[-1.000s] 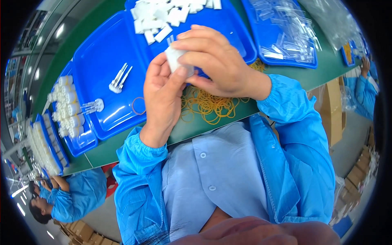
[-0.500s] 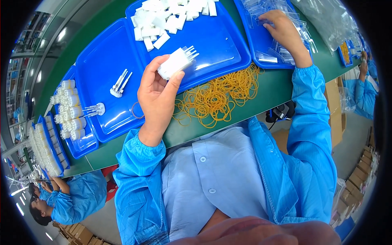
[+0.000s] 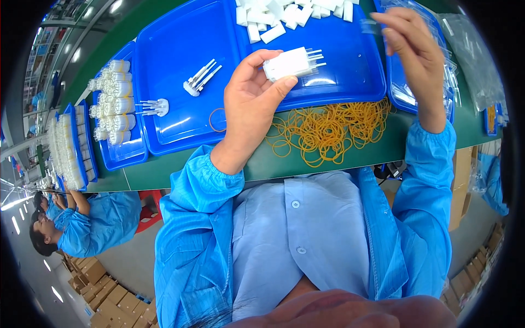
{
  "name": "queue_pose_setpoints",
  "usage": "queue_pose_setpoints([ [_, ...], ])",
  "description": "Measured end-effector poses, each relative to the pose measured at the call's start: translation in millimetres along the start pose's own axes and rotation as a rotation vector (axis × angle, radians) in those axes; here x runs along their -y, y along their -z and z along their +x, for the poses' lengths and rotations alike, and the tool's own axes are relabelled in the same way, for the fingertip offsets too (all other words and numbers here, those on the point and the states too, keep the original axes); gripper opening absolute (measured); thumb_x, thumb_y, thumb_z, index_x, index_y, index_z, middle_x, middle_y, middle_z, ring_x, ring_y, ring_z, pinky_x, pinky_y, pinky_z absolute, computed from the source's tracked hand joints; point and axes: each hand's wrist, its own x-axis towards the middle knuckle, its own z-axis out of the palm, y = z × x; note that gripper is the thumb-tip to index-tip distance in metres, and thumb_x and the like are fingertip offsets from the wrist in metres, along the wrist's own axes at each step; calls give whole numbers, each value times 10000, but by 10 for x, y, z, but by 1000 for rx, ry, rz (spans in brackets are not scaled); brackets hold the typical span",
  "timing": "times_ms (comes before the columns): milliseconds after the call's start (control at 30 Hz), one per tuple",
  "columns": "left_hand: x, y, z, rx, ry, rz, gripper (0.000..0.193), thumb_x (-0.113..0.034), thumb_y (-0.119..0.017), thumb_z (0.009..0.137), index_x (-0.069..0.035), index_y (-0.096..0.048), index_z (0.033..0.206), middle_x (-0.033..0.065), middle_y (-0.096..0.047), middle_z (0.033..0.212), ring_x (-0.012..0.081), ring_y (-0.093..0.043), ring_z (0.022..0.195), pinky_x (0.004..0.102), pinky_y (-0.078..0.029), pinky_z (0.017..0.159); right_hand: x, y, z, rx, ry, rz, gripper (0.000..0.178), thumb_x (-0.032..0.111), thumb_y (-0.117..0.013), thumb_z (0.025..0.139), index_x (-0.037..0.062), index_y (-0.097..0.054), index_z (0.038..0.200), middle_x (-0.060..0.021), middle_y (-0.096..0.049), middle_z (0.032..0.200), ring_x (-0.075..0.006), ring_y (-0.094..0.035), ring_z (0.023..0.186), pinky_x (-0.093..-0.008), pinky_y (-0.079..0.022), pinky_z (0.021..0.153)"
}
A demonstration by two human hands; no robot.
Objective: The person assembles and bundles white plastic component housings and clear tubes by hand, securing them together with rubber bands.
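Note:
My left hand (image 3: 251,98) is closed around a white foam-like block assembly (image 3: 292,64) with thin pale rods sticking out of its right end. It hovers over the front of the middle blue tray (image 3: 350,82), where loose white blocks (image 3: 273,33) lie heaped at the back. My right hand (image 3: 418,52) is raised beside the right blue tray (image 3: 402,92) of clear plastic pieces (image 3: 449,82). Between its fingertips is a small clear plastic piece (image 3: 371,25), smeared by motion. Two white pronged parts (image 3: 192,87) rest in the left blue tray (image 3: 169,131).
Yellow rubber bands (image 3: 328,131) lie piled along the front of the green table (image 3: 273,170). At the left, a tray holds banded white bundles (image 3: 116,104), with more full trays (image 3: 76,147) beyond. A clear bag (image 3: 470,60) lies at the right; another person (image 3: 93,224) sits at far left.
My right hand has lifted from the clear pieces and moved toward my left hand, carrying a clear piece. The view has shifted, so trays appear further right; my left hand keeps its hold.

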Motion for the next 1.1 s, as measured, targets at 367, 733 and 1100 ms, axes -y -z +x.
queue_pose_setpoints([
  [367,31,-22,6,-43,-45,-83,423,90,-675,788,-22,-495,1154,118,-553,1182,186,-565,1078,284,-468,921,171,-506,-104,72,-263,602,200,73,-604,895,11,-628,1083,-73,-632,1003,-87,-555,750,-207,-466,683],
  [733,54,-46,12,-28,-24,13,406,94,-682,782,-30,-481,1112,115,-541,1173,184,-573,1062,273,-493,892,147,-447,-138,125,-243,514,206,55,-610,883,-4,-629,1079,-91,-641,998,-93,-557,678,-212,-467,633],
  [1100,43,-35,10,58,-149,231,403,111,-661,785,24,-558,1164,82,-451,1158,219,-559,1105,307,-521,945,201,-518,-151,84,-336,651,233,56,-649,868,8,-647,1096,-63,-640,965,-107,-611,775,-218,-506,707],
])
